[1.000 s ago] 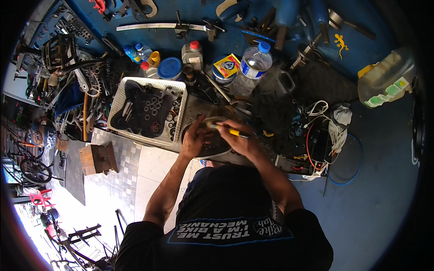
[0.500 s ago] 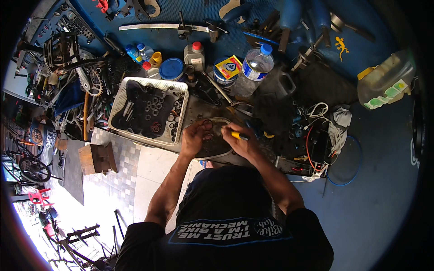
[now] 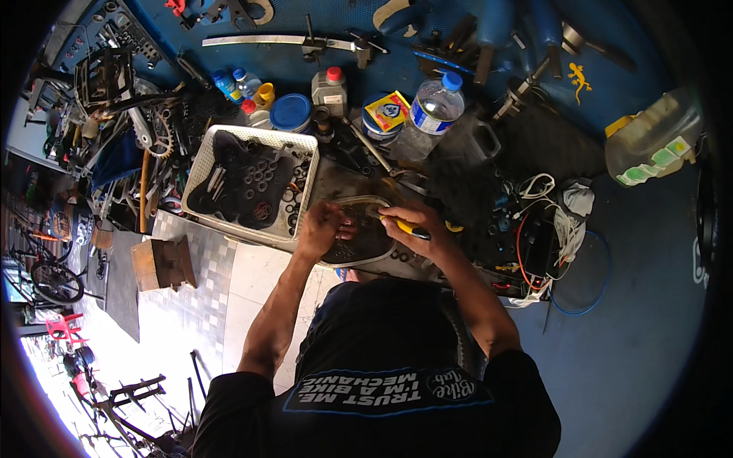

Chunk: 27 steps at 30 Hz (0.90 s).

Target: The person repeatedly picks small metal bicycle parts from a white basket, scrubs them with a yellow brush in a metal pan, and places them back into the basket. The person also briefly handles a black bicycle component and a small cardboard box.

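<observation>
My left hand (image 3: 321,227) is closed, its fingertips curled together over the left side of a shallow dark tray with a pale rim (image 3: 365,263). Whatever those fingers pinch is too small and shaded to make out. Across the tray, my right hand (image 3: 418,223) grips a slim hand tool with a yellow and black handle (image 3: 412,228). Its tip points left toward my left hand and is hard to see. Small round parts (image 3: 398,255) lie on the bench beside the tray's right edge.
Left of my hands stands a white plastic basket (image 3: 195,177) holding metal rings, rods and a dark cloth. Behind are a blue-lidded tub (image 3: 291,112), a grey bottle with a red cap (image 3: 330,95) and a large clear bottle (image 3: 435,114). Cables (image 3: 569,237) pile up at the right.
My right hand has turned, so the yellow handle now slants down to the right. My left hand has shifted slightly left, and the ring seen at its fingertips is no longer distinct.
</observation>
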{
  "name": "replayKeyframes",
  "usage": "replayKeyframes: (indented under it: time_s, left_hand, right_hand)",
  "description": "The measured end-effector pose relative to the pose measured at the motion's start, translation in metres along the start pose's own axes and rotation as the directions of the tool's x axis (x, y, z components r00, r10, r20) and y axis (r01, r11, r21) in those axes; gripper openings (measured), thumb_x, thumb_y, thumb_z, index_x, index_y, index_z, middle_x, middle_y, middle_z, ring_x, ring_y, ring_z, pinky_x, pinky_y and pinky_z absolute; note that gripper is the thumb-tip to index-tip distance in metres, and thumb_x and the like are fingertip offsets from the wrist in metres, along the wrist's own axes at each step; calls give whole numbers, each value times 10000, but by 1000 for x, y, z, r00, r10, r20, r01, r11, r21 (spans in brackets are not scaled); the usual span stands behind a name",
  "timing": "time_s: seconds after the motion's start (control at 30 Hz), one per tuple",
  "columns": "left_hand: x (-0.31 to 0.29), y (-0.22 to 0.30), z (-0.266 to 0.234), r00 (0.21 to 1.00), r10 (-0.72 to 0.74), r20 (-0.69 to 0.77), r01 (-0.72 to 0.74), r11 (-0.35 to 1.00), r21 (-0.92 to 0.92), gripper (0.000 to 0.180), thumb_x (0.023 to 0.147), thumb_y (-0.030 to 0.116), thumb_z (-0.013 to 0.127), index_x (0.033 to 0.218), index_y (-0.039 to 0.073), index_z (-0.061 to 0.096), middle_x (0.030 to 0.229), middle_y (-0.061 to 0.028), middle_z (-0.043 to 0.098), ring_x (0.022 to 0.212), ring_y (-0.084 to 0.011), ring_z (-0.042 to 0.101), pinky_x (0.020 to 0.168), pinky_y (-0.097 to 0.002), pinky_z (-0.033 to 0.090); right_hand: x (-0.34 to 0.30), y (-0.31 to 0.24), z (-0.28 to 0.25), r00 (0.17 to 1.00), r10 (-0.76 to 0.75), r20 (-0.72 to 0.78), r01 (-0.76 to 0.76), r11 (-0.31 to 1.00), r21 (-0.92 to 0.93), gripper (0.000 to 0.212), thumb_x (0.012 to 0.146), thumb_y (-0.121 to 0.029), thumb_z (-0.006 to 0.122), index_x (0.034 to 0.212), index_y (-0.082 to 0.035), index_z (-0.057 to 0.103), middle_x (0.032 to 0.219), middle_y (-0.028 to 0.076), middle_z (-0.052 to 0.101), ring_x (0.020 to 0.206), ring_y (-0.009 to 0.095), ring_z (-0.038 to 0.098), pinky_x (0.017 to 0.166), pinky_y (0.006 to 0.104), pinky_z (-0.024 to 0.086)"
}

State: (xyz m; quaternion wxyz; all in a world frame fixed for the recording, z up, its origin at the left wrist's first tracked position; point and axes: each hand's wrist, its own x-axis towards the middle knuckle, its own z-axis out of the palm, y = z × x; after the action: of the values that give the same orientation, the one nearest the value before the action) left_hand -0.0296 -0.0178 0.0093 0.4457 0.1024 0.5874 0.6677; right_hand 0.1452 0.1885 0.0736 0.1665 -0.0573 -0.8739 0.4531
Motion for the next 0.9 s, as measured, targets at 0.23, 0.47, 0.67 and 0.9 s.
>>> replayKeyframes:
  time_s: [0.23, 0.47, 0.67, 0.9]
  left_hand:
    - [-1, 4, 1, 998, -52, 33, 53, 998, -24, 300, 1072, 84, 625, 1353, -4, 567, 1170, -183, 720, 896, -257, 771, 751, -384, 672]
    - [-4, -1, 10, 999, 30, 33, -30, 1000, 2, 336, 1040, 33, 640, 1364, -54, 652, 1175, -113, 736, 903, -144, 704, 790, -298, 611]
    - [-5, 7, 18, 996, 85, 10, -85, 976, 198, 318, 1059, 34, 571, 1338, -75, 679, 1051, -82, 775, 833, -121, 691, 789, -290, 603]
    - [-8, 5, 14, 994, 100, -34, -94, 986, 134, 344, 1055, -5, 525, 1364, -69, 663, 1175, -137, 787, 910, -131, 708, 783, -290, 609]
  right_hand:
    - [-18, 8, 11, 993, -19, 120, 33, 992, -118, 265, 932, -189, 829, 1172, -83, 795, 976, 113, 763, 904, 279, 738, 766, 375, 574]
    - [0, -10, 12, 984, 173, -46, -174, 985, -13, 257, 988, -222, 772, 1179, -51, 770, 1013, 150, 786, 861, 291, 773, 769, 367, 592]
    - [22, -24, 38, 980, -36, -197, 47, 998, 53, 223, 997, -198, 764, 1153, -39, 761, 983, 135, 792, 856, 260, 782, 765, 349, 594]
    - [16, -19, 38, 957, 219, -188, -200, 973, 115, 221, 1051, -258, 722, 1080, -40, 741, 784, 84, 738, 729, 141, 717, 685, 314, 553]
